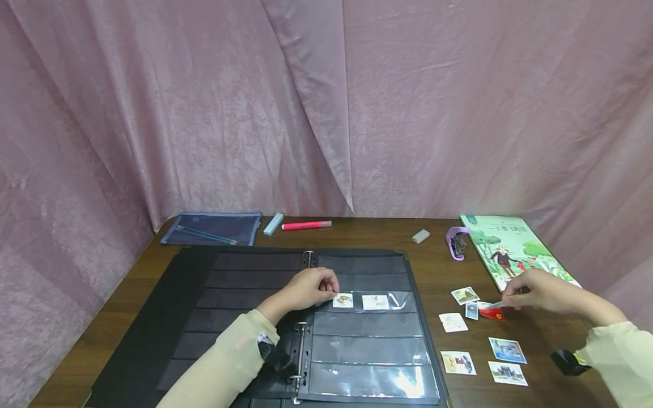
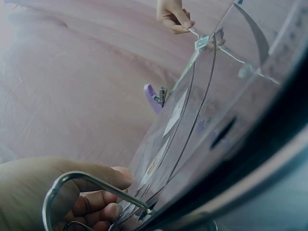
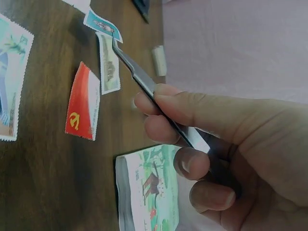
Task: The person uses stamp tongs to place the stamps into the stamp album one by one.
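- The brown wooden bench carries everything; a pink curtain hangs behind it, beyond the album.
- Past the album's far edge lie a blue-edged pouch, a light-blue strip, a pink marker and a pale eraser.
- Right of the album's far corner are a purple-framed object and a green picture book, partly covered by the right hand.
- Loose stamps lie right of the album, the red stamp among them.
- Two pocketed stamps sit in the album's right page.
- The right hand pinches tweezers, tips touching a blue stamp right of the album; their grip on it is unclear.
- The left hand, fingers curled, touches the album's pocket beside its metal rings; I cannot tell whether it pinches the film.
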`<state>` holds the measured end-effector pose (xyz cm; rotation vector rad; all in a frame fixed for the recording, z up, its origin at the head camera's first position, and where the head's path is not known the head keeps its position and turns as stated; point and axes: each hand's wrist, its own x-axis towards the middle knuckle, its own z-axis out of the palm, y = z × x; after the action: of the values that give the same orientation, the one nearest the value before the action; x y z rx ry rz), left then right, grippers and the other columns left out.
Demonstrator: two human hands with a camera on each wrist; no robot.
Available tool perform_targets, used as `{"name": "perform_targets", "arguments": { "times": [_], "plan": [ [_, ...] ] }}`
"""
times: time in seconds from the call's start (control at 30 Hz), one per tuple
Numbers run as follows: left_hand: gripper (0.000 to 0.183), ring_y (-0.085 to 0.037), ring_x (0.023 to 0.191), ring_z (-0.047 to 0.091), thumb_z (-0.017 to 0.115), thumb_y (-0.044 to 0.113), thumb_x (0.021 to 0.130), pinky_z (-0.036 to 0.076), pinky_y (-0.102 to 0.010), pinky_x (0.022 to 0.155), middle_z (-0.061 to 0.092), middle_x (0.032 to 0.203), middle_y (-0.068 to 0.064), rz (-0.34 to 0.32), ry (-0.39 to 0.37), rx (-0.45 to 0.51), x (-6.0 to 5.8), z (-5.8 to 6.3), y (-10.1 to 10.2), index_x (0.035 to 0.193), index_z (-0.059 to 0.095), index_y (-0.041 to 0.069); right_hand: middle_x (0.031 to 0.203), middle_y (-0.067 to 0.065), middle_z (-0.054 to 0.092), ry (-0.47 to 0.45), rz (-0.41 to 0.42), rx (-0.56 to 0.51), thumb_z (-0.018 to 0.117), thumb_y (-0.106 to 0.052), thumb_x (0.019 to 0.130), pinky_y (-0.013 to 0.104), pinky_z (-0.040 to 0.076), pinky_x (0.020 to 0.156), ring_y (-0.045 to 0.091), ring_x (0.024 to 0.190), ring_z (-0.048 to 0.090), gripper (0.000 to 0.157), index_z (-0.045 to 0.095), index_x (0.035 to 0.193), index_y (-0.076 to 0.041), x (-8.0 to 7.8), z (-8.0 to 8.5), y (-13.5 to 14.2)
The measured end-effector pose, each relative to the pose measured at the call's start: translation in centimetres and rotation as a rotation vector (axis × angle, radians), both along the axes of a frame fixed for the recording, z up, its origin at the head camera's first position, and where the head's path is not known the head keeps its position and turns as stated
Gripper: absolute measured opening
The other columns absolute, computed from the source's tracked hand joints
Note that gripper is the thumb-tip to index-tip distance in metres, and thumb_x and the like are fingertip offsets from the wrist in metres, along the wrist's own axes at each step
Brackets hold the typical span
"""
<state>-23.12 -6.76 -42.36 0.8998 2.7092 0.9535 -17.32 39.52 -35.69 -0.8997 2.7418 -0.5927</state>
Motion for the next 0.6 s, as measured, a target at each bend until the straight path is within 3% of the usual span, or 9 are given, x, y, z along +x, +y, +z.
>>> {"name": "perform_targets", "arguments": {
  "times": [0.2, 0.43, 0.6],
  "plan": [
    [0.01, -0.003, 0.065, 0.048, 0.065, 0.017, 0.08, 0.04, -0.019, 0.06, 0.052, 0.069, 0.01, 0.001, -0.003, -0.001, 0.0, 0.0, 0.0, 0.077, 0.059, 0.024, 0.064, -0.016, 0.055, 0.008, -0.059, -0.021, 0.061, -0.014, 0.083, 0.017, 0.035, 0.049, -0.01, 0.058, 0.041, 0.006, 0.064, 0.078, -0.015, 0.3, 0.1, -0.2],
    [0.011, -0.004, 0.065, 0.048, 0.065, 0.016, 0.08, 0.04, -0.019, 0.06, 0.052, 0.069, 0.01, -0.002, -0.004, -0.006, 0.0, -0.1, 0.1, 0.077, 0.058, 0.024, 0.064, -0.018, 0.055, 0.113, -0.045, -0.034, 0.063, -0.012, 0.081, 0.016, 0.035, 0.053, -0.011, 0.062, 0.043, 0.006, 0.065, 0.078, -0.016, 0.0, 0.5, -1.0],
    [0.01, -0.003, 0.065, 0.049, 0.065, 0.016, 0.08, 0.04, -0.019, 0.06, 0.052, 0.069, 0.01, -0.003, 0.0, 0.001, -0.1, -0.2, 0.0, 0.077, 0.059, 0.023, 0.066, -0.015, 0.057, 0.084, -0.078, -0.024, 0.063, -0.016, 0.082, 0.018, 0.038, 0.053, -0.009, 0.062, 0.044, 0.004, 0.066, 0.08, -0.018, -0.4, 1.3, -2.1]
  ]
}}
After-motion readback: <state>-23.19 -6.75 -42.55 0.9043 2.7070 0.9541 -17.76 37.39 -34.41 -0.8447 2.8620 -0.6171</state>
